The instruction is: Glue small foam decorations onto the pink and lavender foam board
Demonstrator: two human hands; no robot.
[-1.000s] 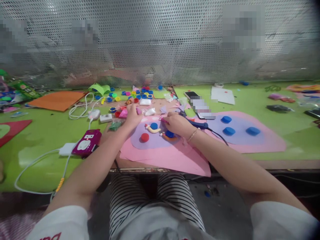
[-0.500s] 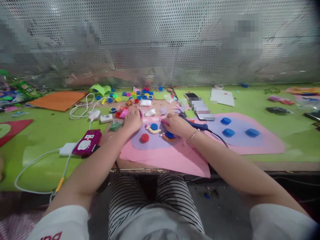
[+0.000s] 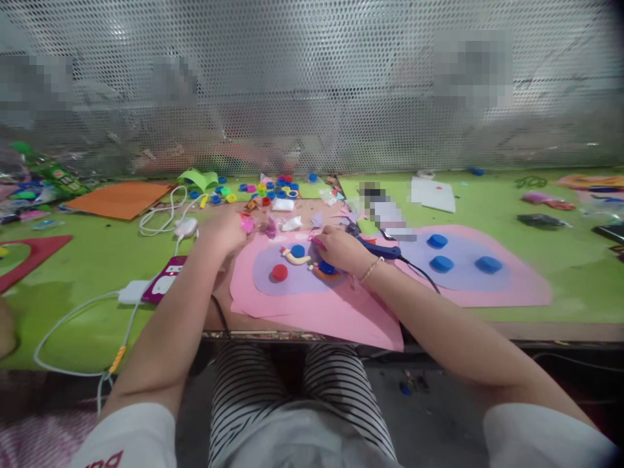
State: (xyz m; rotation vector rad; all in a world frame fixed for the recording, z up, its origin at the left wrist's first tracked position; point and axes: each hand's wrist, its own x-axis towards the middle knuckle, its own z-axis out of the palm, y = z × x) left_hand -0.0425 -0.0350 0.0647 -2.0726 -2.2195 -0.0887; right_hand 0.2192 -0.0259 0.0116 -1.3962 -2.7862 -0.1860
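- And the right hand had its grip narrow, pinching a small pink object over the pink-and-purple paper sheet!
- Left hand, blurred, was by a bright-pink packet, grip impossible to tell!

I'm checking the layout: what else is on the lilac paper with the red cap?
Two blue caps, a cream curved piece and an orange one. The right hand hides whatever lies under it.

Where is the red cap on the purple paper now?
In the head view, the red cap lies on the left purple paper, below and left of the cream piece and blue cap.
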